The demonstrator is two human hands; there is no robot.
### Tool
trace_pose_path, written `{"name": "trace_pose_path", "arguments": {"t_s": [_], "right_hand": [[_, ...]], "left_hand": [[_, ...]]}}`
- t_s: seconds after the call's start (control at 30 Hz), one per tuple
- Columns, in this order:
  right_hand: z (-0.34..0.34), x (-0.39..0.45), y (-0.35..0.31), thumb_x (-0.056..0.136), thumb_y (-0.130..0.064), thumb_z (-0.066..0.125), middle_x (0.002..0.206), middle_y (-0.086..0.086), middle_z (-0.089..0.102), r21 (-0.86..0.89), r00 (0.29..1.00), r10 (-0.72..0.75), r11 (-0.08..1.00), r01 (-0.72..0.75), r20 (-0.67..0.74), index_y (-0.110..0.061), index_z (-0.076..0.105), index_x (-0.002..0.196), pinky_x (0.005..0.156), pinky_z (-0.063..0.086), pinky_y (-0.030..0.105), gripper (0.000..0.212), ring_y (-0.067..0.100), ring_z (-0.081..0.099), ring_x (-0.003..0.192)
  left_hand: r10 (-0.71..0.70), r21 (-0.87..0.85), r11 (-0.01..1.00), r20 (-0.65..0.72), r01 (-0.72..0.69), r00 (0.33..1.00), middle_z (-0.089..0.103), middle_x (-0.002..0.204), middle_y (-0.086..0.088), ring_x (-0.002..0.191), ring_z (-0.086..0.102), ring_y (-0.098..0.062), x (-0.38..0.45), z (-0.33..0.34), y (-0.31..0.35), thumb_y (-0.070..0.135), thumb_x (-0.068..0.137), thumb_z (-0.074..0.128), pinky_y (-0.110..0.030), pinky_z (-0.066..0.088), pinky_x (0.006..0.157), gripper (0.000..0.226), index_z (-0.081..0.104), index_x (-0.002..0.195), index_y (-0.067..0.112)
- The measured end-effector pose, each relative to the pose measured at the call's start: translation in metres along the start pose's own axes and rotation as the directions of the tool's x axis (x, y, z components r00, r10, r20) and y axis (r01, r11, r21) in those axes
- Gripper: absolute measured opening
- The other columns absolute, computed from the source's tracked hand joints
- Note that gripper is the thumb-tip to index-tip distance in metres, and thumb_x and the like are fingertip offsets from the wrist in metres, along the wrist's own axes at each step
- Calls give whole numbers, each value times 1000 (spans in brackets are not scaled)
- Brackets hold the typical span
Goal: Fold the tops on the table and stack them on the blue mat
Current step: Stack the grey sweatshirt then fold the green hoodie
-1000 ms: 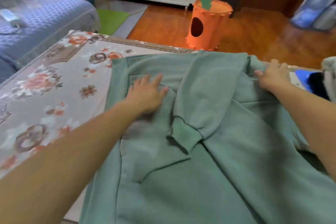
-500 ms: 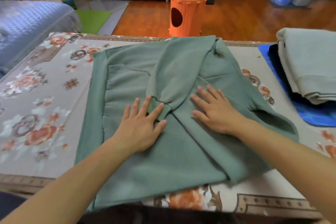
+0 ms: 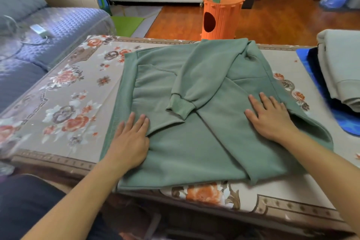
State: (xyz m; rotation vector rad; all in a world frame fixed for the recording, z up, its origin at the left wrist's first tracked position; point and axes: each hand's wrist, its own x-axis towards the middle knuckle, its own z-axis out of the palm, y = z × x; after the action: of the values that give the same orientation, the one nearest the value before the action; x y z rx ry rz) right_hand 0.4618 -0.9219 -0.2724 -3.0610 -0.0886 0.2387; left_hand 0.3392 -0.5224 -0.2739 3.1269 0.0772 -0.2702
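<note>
Both hands flat, fingers straight, no grip on anything: left hand [image 3: 130,140] presses the near-left part of the green sweatshirt [image 3: 194,122], right hand [image 3: 271,118] presses its right side. Sweatshirt lies mid-tabletop [image 3: 64,91], one sleeve folded across the front, ribbed cuff [image 3: 180,106] between the hands. Looks like a smoothing step before the next fold; best to sweep outward from the centre, flatten the bulge at the right edge, then fold evenly. Folded pale tops [image 3: 339,68] already sit on the blue mat [image 3: 348,122], far right. Orange carrot-shaped bin [image 3: 222,17] on the floor behind.
</note>
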Motion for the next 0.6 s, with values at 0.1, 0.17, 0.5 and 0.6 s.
{"name": "trace_pose_path", "arguments": {"t_s": [0.1, 0.17, 0.5, 0.6], "right_hand": [[-11, -10, -2, 98, -65, 14, 169, 3, -5, -107, 999, -47, 993, 50, 26, -36, 8, 159, 123, 1, 53, 68, 33, -3, 154], [-15, -30, -10, 93, -71, 6, 169, 3, -5, -188, 973, -231, 956, 226, -9, -35, 17, 159, 123, -2, 50, 76, 32, -8, 154], [-7, -128, 36, 94, -80, 19, 168, -10, -10, -147, 750, -626, 738, 658, 214, -42, -2, 159, 123, 0, 33, 78, 12, -10, 154], [-3, -118, 56, 102, -51, 33, 160, 6, 36, -199, 723, -689, 704, 682, 38, -29, 22, 159, 120, 19, 30, 62, 25, 39, 144]], "left_hand": [[52, -29, 998, 168, -48, 984, -16, 168, 9, 154, -19, -18, -2, -11, -5, 74, 92, 5, -44, -5, 126, 80, -9, 161, 36], [121, 20, 992, 159, -126, 980, -13, 169, 4, 154, -19, -21, -14, -19, 3, 82, 80, -9, -46, -7, 126, 90, -9, 160, 41], [538, 216, 822, 11, -528, 843, 53, 137, -10, 121, 52, -30, -71, -13, 35, 68, 93, 43, -45, 50, 102, 77, 43, 153, 20], [543, 222, 820, -12, -527, 840, 58, 139, -14, 118, 60, -32, -77, -10, 38, 43, 83, 55, -42, 55, 97, 73, 47, 149, 13]]}}
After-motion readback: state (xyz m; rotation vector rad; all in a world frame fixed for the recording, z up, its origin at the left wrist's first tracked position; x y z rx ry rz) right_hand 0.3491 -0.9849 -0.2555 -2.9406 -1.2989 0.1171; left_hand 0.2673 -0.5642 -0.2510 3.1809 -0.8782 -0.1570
